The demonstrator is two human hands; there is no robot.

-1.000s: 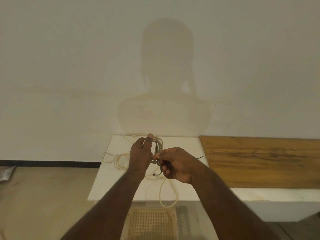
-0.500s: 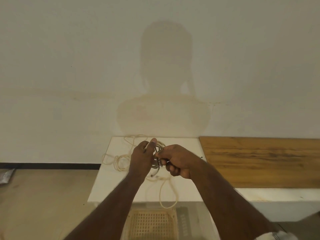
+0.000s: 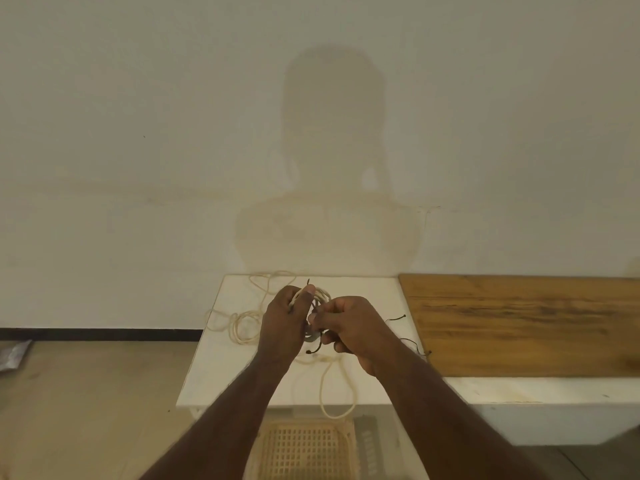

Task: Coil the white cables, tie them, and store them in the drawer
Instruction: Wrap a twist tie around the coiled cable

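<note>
- Nearest, a lattice plastic basket [image 3: 304, 452] with square holes stands low in front of the white table [image 3: 221, 368].
- A loop of white cable [image 3: 337, 393] hangs over the table's front edge.
- The left hand [image 3: 282, 323] grips a small round coil [image 3: 320, 299] of cable; the right hand [image 3: 349, 327] pinches a thin dark tie [image 3: 317, 344] at the coil.
- More loose cable [image 3: 242, 323] lies behind in soft loops.
- On the right is a worn wooden board [image 3: 519, 323]; behind, a plain pale wall [image 3: 138, 133].

Around your work area
A wooden board [image 3: 526, 323] lies right of your white tabletop [image 3: 221, 372]; a plastic mesh basket [image 3: 304, 448] sits below its front edge.
</note>
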